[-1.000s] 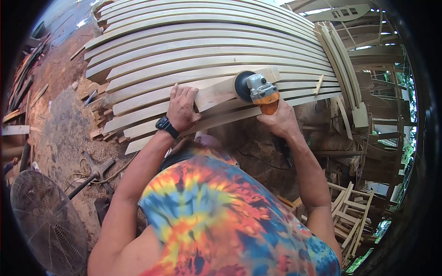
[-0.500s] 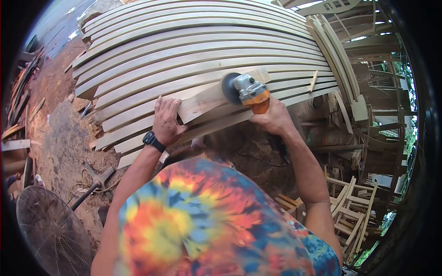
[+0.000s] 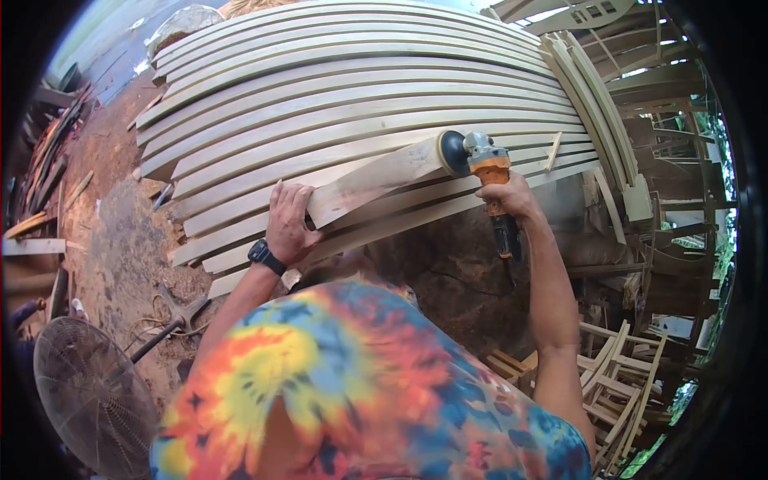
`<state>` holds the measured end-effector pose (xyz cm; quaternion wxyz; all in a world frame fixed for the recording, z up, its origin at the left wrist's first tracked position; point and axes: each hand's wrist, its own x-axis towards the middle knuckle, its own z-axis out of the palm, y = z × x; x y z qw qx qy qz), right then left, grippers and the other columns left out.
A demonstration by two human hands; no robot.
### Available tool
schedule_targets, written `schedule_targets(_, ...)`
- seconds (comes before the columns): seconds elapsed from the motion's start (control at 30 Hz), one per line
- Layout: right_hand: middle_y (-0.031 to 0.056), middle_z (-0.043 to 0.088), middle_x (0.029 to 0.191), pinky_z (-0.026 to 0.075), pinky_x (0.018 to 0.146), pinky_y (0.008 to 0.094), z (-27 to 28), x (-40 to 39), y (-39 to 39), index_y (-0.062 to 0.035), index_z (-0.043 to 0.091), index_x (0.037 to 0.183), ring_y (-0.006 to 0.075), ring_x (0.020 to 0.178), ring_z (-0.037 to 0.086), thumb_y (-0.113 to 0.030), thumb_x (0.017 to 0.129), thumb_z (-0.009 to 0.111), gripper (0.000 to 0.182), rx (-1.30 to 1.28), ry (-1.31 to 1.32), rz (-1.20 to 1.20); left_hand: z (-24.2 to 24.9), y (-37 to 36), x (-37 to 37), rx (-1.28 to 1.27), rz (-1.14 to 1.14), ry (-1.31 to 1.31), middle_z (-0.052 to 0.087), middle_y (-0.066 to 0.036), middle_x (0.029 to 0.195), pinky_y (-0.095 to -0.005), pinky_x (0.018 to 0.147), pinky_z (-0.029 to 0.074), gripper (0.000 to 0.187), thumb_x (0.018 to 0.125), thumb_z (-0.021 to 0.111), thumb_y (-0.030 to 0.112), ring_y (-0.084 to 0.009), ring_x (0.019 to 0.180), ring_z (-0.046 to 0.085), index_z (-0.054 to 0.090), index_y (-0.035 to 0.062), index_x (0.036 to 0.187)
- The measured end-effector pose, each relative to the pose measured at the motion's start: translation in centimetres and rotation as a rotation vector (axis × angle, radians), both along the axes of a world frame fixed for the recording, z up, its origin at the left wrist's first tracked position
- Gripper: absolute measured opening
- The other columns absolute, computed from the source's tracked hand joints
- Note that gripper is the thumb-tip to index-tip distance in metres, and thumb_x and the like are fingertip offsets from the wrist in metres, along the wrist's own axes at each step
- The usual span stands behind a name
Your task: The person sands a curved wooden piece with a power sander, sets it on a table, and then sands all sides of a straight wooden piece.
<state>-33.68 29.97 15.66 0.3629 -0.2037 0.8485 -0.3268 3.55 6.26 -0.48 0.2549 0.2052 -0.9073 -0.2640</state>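
Note:
A short curved wooden piece (image 3: 368,182) lies across long pale wooden slats (image 3: 336,88) set side by side. My left hand (image 3: 291,221), with a dark watch on its wrist, grips the left end of this piece, thumb and fingers around the end. Closed round the orange and grey angle grinder (image 3: 490,166), my right hand (image 3: 512,197) is at the right. The grinder's round disc (image 3: 453,152) meets the right end of the piece, and its dark handle points down toward me.
A thin wooden stick (image 3: 553,150) rests on the slats at the right. Stacked boards (image 3: 596,112) stand beyond it. At the lower left is a round wire fan (image 3: 92,392). Wooden frames (image 3: 624,384) lie at the lower right. A cord trails on the ground.
The grinder and my right hand have moved right, from the middle of the wooden piece to its right end. The grinder's handle now points more downward. My left hand keeps its hold.

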Motion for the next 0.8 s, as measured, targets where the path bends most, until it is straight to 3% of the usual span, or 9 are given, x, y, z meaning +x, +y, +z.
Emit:
schedule_targets(0.23,0.0075,0.068,0.08,0.062,0.062,0.0344,-1.3,3.0,5.1,0.0031,0.066,0.107,0.0185,0.066,0.071,-0.013,0.083,0.081,0.032,-0.39,-0.142,-0.274,3.6,0.1,-0.1,-0.024,0.045,-0.146,0.063,-0.02,0.133,-0.0549,0.122,0.032,0.102,0.071,0.092,0.049,-0.041,0.125,0.058,0.049,-0.0004,0.15)
schedule_targets(0.33,0.0095,0.068,0.08,0.063,0.061,0.0375,-2.7,6.6,5.7,0.0043,0.066,0.108,0.0209,0.065,0.071,-0.013,0.085,0.081,0.032,-0.654,-0.198,-0.56,4.7,-2.3,-3.7,0.157,-0.124,-0.031,0.066,-0.025,0.131,-0.0452,0.106,0.049,0.087,0.089,0.082,0.052,-0.0391,0.124,0.062,0.051,-0.0045,0.148)
schedule_targets(0.37,0.0095,0.068,0.08,0.063,0.061,0.0375,-3.3,7.6,5.7,0.0043,0.066,0.108,0.0209,0.065,0.071,-0.013,0.085,0.081,0.032,-0.666,-0.202,-0.561,5.0,-3.1,-5.5,0.144,-0.126,-0.033,0.066,-0.025,0.131,-0.0452,0.106,0.049,0.087,0.089,0.082,0.052,-0.0391,0.124,0.062,0.051,-0.0045,0.148)
schedule_targets(0.43,0.0108,0.068,0.082,0.063,0.062,0.038,-4.9,9.1,6.4,0.0034,0.066,0.11,0.0219,0.066,0.071,-0.014,0.086,0.08,0.032,-0.674,-0.259,-0.707,7.0,-3.8,-10.1,0.608,-0.123,-0.286,0.071,-0.025,0.124,-0.0416,0.104,0.051,0.075,0.097,0.073,0.055,-0.0352,0.118,0.066,0.06,-0.0059,0.14)
schedule_targets(0.5,0.0108,0.069,0.083,0.063,0.062,0.0384,-6.1,10.5,7.0,0.0031,0.066,0.11,0.0223,0.067,0.071,-0.014,0.087,0.08,0.032,-0.695,-0.299,-0.744,5.7,-5.3,-14.5,0.627,-0.317,-0.424,0.073,-0.024,0.12,-0.0392,0.103,0.051,0.07,0.1,0.068,0.057,-0.0327,0.114,0.068,0.068,-0.0065,0.13)
schedule_targets(0.63,0.0102,0.069,0.085,0.063,0.064,0.0396,-6.9,13.2,8.1,0.0016,0.066,0.111,0.0231,0.07,0.072,-0.015,0.088,0.079,0.031,-0.703,-0.377,-0.832,4.5,-6.6,-19.1,0.896,-0.378,-0.604,0.078,-0.01,0.111,-0.0364,0.1,0.05,0.052,0.096,0.077,0.048,-0.0191,0.11,0.067,0.078,0.0007,0.116)
schedule_targets(0.7,0.0098,0.069,0.087,0.063,0.066,0.0398,-7.7,13.8,9.0,0.0005,0.065,0.115,0.0231,0.071,0.072,-0.015,0.089,0.079,0.033,-0.717,-0.416,-0.828,3.1,-6.6,-18.7,0.95,-0.353,-0.48,0.078,-0.007,0.107,-0.0354,0.098,0.051,0.039,0.096,0.079,0.04,-0.0141,0.105,0.066,0.08,0.0028,0.106)
schedule_targets(0.77,0.0111,0.07,0.086,0.064,0.064,0.039,-8.3,14.3,9.5,0.0037,0.066,0.111,0.0233,0.069,0.072,-0.012,0.088,0.08,0.031,-0.755,-0.408,-0.882,2.2,-5.9,-17.1,1.251,-0.243,-0.03,0.077,-0.01,0.11,-0.0355,0.097,0.052,0.036,0.098,0.077,0.033,-0.0152,0.102,0.068,0.077,-0.001,0.112)
schedule_targets(0.8,0.011,0.069,0.085,0.064,0.064,0.0388,-7.9,14.6,9.5,0.0033,0.065,0.111,0.0236,0.069,0.072,-0.012,0.088,0.079,0.031,-0.736,-0.414,-0.911,3.5,-5.4,-16.7,1.701,-0.039,0.08,0.076,-0.011,0.113,-0.0373,0.097,0.053,0.038,0.1,0.075,0.026,-0.019,0.101,0.071,0.07,-0.0032,0.123)
